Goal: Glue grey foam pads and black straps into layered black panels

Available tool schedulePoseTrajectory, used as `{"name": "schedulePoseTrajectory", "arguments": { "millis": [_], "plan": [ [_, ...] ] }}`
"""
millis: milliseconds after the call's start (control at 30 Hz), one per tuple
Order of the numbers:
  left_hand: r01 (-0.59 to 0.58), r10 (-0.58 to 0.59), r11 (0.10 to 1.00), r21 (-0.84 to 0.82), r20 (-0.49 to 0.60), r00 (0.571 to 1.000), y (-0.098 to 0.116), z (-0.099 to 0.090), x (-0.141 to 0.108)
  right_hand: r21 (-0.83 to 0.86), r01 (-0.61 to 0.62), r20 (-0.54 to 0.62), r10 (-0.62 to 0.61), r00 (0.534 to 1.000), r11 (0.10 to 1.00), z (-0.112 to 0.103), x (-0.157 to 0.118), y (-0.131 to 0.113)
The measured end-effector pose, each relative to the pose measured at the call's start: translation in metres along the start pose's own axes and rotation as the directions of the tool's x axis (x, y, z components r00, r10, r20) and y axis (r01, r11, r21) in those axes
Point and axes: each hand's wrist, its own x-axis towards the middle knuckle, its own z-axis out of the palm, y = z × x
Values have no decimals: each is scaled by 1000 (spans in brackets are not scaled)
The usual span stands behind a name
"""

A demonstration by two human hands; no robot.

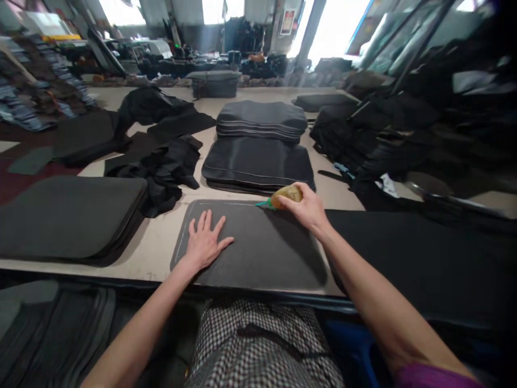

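Dark grey panel (258, 264) lies flat at the near edge of the beige table (155, 234), in front of the person, in the head view; its corners are rounded, and a thin white line (222, 204) runs just inside its far edge and down its left side. The left hand (203, 243) presses on the left part of the panel, palm down, fingers spread open; the right hand (309, 207) is closed around a squeeze bottle (287, 195) above the far edge, thumb on the near side, the bottle tilted with its green nozzle (265, 203) pointing left and down at the line's right end. The bottle looks yellowish and cloudy; how full it is, I cannot tell.

Beyond the panel stand two stacks of dark panels, the nearer stack (258, 159) close to its far edge, the farther stack (262, 116) just behind; farther off sits a dark bundle (215, 84). Another stack of rounded panels, the left stack (68, 215), lies at the near left; black scraps (165, 164) are heaped between it and the middle stacks; a broad black sheet (404, 253) covers the near right, with a dark heap (371, 134) beyond it. Below the table edge is a checked garment (258, 345).
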Motion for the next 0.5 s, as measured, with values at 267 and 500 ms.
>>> {"name": "schedulePoseTrajectory", "arguments": {
  "millis": [267, 500],
  "plan": [
    [-11, 13, 996, 89, -14, 1000, 1, 8, 1, -75, -216, -148, 204, 968, 973, -78, -11, 85],
    [-26, 28, 993, 111, -13, 1000, 1, 9, 2, -47, -327, -285, 301, 910, 944, -122, -25, 129]
  ]
}}
